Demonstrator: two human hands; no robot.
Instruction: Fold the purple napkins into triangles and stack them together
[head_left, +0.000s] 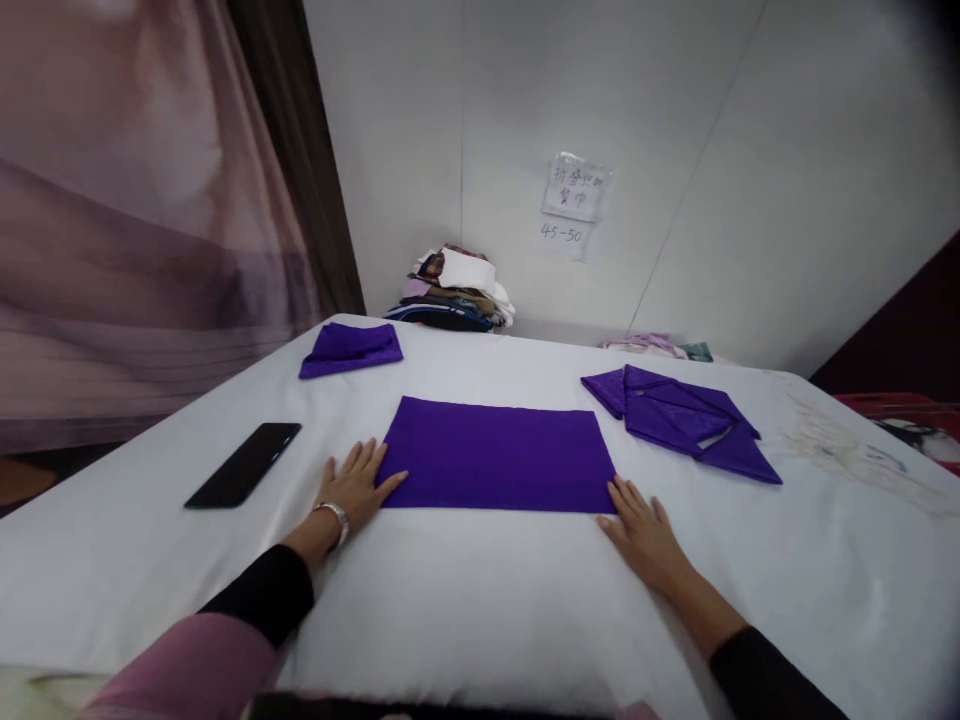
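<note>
A purple cloth napkin point(499, 455) lies flat in a wide rectangle on the white-covered table point(480, 600). My left hand point(358, 483) rests at its left edge, fingers spread, with the thumb over the near left corner. At the near right corner, my right hand point(643, 530) lies flat with its fingertips touching the cloth's edge. Neither hand grips anything. A silver band circles my left wrist.
A black phone point(246, 464) lies left of my left hand. Folded purple cloth point(351, 348) sits at the back left, and another folded purple cloth point(679, 415) at the right. Stacked clothes point(454, 290) stand by the wall, below a handwritten sign point(574, 190). A curtain point(142, 200) hangs left.
</note>
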